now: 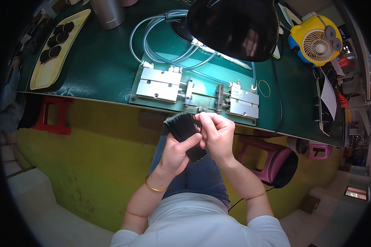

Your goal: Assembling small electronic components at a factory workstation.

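A thick bundle of thin black cords point(180, 125) is held up in front of the bench edge, above my lap. My left hand point(175, 155) wraps round its lower part, the thumb lying across the front. At the bundle's right edge my right hand point(219, 138) is closed in a pinch, seemingly on one or a few strands; the fingertips partly hide them. Just beyond the hands, a fixture has a left metal pneumatic cylinder point(158, 85) and a right one point(243, 103), with small jaws point(204, 98) between them.
A black lamp shade point(235, 29) hangs over the green bench point(99, 78). Clear air hoses point(146, 37) loop behind the fixture. At left lies a yellow tray point(66, 68) with black bundles, near a metal tumbler point(108, 14). A yellow fan point(316, 41) stands right, pink stool point(272, 160) below.
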The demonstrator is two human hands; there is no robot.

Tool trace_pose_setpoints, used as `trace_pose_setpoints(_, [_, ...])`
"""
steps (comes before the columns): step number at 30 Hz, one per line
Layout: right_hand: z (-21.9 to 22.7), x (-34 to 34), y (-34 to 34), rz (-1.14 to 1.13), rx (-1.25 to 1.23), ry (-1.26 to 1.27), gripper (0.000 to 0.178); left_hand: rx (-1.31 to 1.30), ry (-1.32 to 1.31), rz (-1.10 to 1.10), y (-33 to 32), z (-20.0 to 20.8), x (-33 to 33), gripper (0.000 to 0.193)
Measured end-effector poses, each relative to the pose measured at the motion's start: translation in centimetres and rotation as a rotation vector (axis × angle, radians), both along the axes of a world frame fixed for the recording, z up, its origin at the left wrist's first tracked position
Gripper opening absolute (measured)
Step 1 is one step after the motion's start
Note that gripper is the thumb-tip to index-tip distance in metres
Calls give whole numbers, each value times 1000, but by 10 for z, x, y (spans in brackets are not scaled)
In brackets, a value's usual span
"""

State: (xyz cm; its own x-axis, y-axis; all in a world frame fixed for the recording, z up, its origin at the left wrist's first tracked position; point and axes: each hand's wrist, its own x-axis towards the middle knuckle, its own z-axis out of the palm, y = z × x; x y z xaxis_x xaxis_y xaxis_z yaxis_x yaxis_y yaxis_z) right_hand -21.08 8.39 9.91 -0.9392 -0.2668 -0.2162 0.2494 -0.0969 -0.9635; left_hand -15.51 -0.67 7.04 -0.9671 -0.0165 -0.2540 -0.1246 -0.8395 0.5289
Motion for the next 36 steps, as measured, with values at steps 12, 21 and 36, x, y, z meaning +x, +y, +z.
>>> trace_pose_setpoints(12, [3, -2, 0, -23, 34, -38, 20, -7, 29, -14, 0, 0, 0, 16])
trace_pose_setpoints(21, [7, 7, 0, 52, 37, 60, 18, -14, 7, 39, 0, 5, 6, 17])
trace_pose_setpoints(36, [-1, 2, -1, -2, 5, 0, 19, 8, -5, 64, 3, -2, 2, 19])
